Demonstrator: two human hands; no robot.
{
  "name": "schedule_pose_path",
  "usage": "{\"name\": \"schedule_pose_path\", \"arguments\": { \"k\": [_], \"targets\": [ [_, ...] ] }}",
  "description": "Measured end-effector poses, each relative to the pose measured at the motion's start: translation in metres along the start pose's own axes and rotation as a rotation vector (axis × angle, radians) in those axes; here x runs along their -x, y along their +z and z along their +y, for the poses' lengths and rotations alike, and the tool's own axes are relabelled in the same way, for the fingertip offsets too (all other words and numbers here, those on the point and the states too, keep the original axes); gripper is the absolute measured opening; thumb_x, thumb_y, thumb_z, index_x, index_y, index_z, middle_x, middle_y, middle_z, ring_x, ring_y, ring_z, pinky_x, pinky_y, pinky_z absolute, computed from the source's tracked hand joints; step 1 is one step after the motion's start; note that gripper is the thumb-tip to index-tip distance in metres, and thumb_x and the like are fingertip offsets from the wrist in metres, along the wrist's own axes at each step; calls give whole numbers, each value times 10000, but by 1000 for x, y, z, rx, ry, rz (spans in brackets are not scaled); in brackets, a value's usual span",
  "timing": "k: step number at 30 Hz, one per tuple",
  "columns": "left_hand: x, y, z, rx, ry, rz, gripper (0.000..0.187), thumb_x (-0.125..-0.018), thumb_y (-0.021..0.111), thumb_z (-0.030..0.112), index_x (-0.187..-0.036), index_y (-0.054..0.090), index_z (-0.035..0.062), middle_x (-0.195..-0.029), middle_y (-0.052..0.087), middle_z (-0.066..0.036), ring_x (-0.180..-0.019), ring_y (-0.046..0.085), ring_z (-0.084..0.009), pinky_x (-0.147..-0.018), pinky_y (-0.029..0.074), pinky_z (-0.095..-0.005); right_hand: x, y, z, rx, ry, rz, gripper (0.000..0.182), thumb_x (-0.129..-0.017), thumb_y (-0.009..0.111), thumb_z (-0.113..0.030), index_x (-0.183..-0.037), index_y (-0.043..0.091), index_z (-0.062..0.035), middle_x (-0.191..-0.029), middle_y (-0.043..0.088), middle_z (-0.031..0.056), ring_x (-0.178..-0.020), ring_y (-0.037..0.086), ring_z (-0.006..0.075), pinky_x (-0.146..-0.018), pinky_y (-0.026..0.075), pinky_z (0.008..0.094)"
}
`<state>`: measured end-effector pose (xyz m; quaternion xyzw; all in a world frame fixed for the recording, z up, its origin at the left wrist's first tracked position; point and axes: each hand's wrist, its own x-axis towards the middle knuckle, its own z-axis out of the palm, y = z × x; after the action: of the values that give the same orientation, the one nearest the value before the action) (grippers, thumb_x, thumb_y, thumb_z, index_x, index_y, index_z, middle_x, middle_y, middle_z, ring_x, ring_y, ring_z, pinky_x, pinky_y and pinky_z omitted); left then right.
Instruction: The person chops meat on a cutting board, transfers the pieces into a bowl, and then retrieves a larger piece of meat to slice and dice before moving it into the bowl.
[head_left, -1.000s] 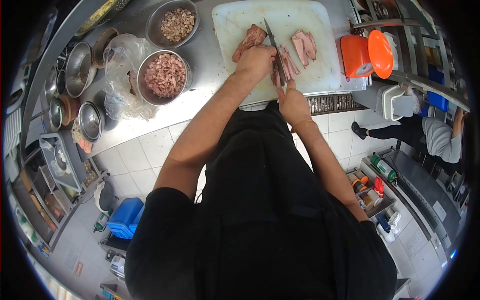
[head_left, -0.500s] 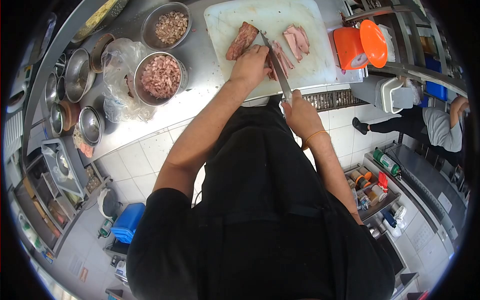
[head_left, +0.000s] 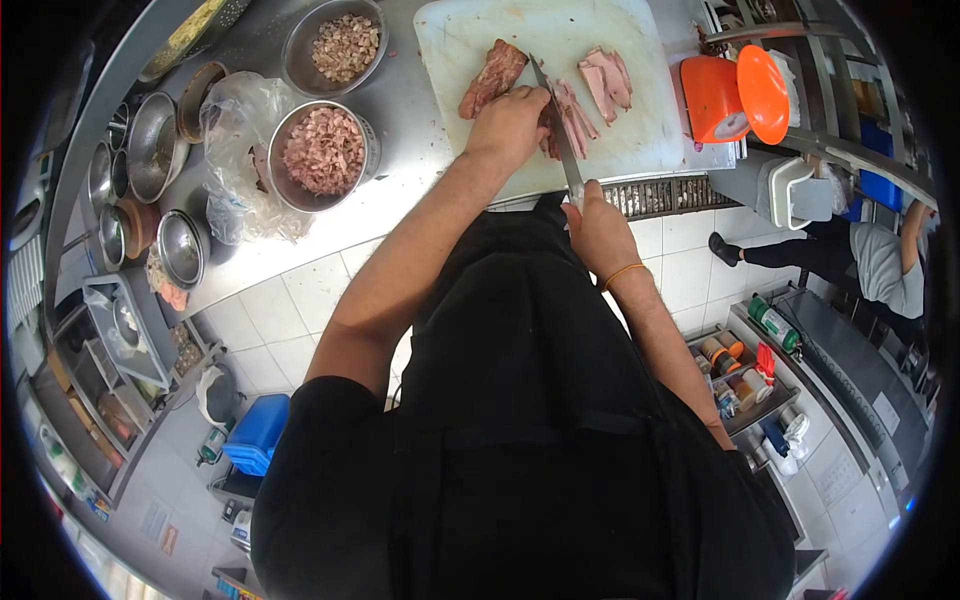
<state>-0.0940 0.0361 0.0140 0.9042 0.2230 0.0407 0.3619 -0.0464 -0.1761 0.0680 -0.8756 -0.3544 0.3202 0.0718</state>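
Note:
My right hand is closed round the handle of a long kitchen knife. Its blade points away from me across a white cutting board. Left of the blade, my left hand presses down with curled fingers on meat that they mostly hide. Cut strips of pink meat lie along the blade's right side. Beyond my left fingers rests a browned chunk of meat. Several flat meat slices lie in a pile farther right on the board.
Left of the board stand a metal bowl of diced pink meat, another bowl of browner pieces and a plastic bag. An orange scale stands at right. Another person is at the far right.
The board and the things on it sit slightly farther right in view. The knife stays beside my left fingers, among the strips, with only a small shift. Both hands keep their holds.

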Motion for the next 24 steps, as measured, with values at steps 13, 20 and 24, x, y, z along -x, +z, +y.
{"name": "schedule_pose_path", "arguments": {
  "k": [13, 20, 24],
  "targets": [
    [8, 3, -6, 44, 86, 4, 429, -884, 763, 52, -1300, 658, 54, -1306, 682, -160, -1218, 657, -386, -1016, 558, -458, -60, -15, -3, -58, -57, 120, 412, -1055, 622, -280, -1284, 499, 39, -929, 741, 306, -929, 724, 514, -830, 564, 610],
    [10, -14, 2, -21, 128, -100, 609, -933, 646, 4, -1527, 520, 58, -1590, 510, -147, -1437, 528, -353, -1168, 487, -454, 5, -56, 58, 74, 28, 220, 358, -1048, 635, -287, -1284, 562, -28, -895, 747, 256, -876, 729, 485, -771, 565, 592],
    [-6, -31, 23, -218, 191, -160, 679, -894, 659, -19, -1548, 508, 84, -1656, 433, -138, -1517, 438, -352, -1266, 384, -457, 16, -57, 93, 47, 17, 238, 348, -1043, 646, -298, -1252, 585, -27, -892, 741, 259, -859, 722, 485, -749, 560, 585]
  ]
}}
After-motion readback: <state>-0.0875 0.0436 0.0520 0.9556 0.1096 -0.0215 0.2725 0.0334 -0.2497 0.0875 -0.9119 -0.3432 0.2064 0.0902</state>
